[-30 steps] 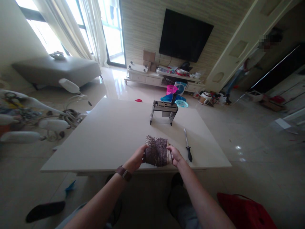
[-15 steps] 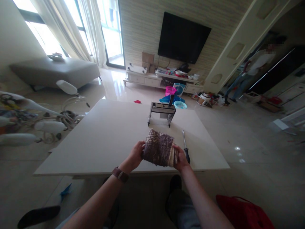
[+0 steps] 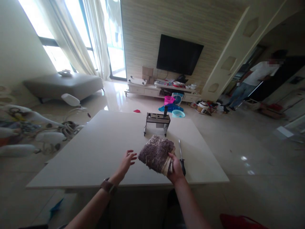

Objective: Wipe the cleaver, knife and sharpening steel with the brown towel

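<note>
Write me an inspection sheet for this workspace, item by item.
Surface: white table, bearing a black-and-silver stand and a black-handled tool.
Job's things: folded purple-and-cream cloth, gripped at its right side.
Clutter: pink basket and turquoise basket on the floor beyond the table.
Hands: right hand holds the cloth; left hand is apart from it, fingers spread.
Cables: grey cord-like loops left of the table; exact type unclear.
Surroundings: wall-mounted television; another person stands at far right.
</note>
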`<state>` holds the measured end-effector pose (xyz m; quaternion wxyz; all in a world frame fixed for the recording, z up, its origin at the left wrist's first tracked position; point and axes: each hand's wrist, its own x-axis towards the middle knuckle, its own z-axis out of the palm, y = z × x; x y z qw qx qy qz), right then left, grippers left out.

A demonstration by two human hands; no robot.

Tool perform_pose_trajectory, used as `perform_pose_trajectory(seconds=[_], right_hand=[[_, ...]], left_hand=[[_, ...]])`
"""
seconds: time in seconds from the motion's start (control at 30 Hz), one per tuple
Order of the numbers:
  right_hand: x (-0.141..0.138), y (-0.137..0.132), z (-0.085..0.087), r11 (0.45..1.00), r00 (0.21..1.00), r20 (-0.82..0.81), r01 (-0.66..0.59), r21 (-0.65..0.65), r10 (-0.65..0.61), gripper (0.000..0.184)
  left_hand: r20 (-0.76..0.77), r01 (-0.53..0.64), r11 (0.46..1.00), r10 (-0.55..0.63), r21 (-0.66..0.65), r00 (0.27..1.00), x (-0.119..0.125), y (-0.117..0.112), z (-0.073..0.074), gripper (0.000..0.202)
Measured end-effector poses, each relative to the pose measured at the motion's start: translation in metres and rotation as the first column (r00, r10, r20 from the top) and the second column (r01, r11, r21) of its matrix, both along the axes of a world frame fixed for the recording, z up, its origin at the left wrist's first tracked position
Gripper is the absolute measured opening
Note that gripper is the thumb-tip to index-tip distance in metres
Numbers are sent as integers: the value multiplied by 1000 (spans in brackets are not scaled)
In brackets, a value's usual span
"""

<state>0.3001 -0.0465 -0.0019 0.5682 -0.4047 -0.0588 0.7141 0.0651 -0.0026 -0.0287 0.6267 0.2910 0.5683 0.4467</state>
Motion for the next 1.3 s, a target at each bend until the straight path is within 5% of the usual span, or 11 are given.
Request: perform_pose_trajectory(seconds=[0.07,0.17,0.3,0.37,0.43,0.57,0.7,0.9,1.07,1.3], right_hand=[[6,2,-1,998,999,1,52,31,-52,32],[16,2,-4,991,991,34,131,15,-132,31],[28,-1,2,967,973,19,229,-111,-228,30],[33,-4,6,955,966,-6,256,-151,-260,32],[37,-4,10,949,960,-26,272,-156,-280,34],[43,1,8,944,951,-27,301,-134,-308,40],[43,13,3,955,961,-21,272,-118,-276,43],[33,20,13,943,952,-49,292,-159,-303,40],[31,19,23,940,950,-28,303,-160,-311,37],[26,19,28,933,945,-16,318,-171,-325,35]], left_hand=[[-81,-94,988,104,123,991,10,11,8,36],[-114,-100,928,150,360,982,44,40,40,38],[-377,95,852,125,514,918,111,105,90,26],[-411,127,837,124,532,903,141,139,104,37],[-449,175,810,119,560,885,166,170,110,55],[-749,476,713,104,515,654,203,213,108,47],[-784,524,721,43,453,620,232,245,101,54],[-806,568,727,-34,386,591,252,270,95,72],[-821,544,733,35,409,570,253,281,108,73],[-669,461,549,266,697,694,247,288,161,62]])
